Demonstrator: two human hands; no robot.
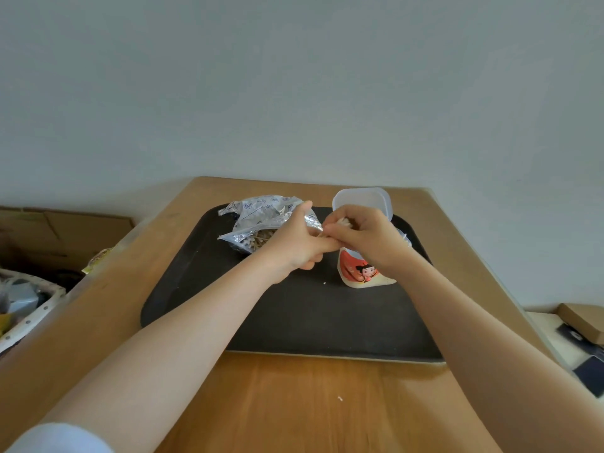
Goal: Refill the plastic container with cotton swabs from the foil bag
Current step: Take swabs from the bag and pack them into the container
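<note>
both hands (322,238) meet, hiding container (361,273) mouth beside foil bag (258,220).

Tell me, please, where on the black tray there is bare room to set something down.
The black tray is bare along its near half, below the crinkled silver foil bag and the white plastic container with a cartoon label. The far strip is crowded: both hands meet there.

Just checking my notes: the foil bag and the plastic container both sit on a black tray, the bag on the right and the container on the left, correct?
Not quite. In the head view the foil bag lies on the left and the plastic container stands on the right. Both do sit on the black tray.
</note>
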